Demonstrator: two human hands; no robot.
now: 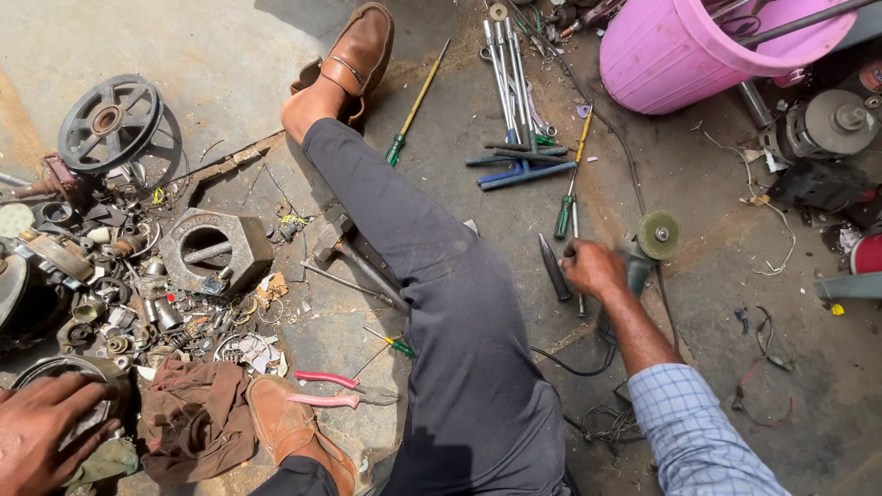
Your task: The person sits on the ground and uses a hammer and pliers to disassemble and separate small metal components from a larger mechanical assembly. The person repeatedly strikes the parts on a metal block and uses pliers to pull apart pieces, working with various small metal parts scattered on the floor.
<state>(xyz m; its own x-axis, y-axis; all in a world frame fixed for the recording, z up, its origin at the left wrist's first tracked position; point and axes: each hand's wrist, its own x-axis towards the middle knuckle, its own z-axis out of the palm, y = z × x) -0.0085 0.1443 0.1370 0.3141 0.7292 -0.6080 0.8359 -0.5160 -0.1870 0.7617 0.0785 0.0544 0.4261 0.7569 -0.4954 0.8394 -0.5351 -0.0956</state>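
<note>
the right hand is closed around the body of an angle grinder, whose disc is seen facing up on the concrete floor, beside a green-handled screwdriver. the left hand is spread flat on a round metal part, near a brown rag and pink-handled pliers.

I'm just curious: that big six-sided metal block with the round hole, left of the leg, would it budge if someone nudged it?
The hexagonal block looks like thick solid metal, so probably heavy for its size. It lies flat on the concrete floor, so it would likely scrape rather than roll or tip. Its dull, rough-looking faces suggest little slipperiness.
</note>
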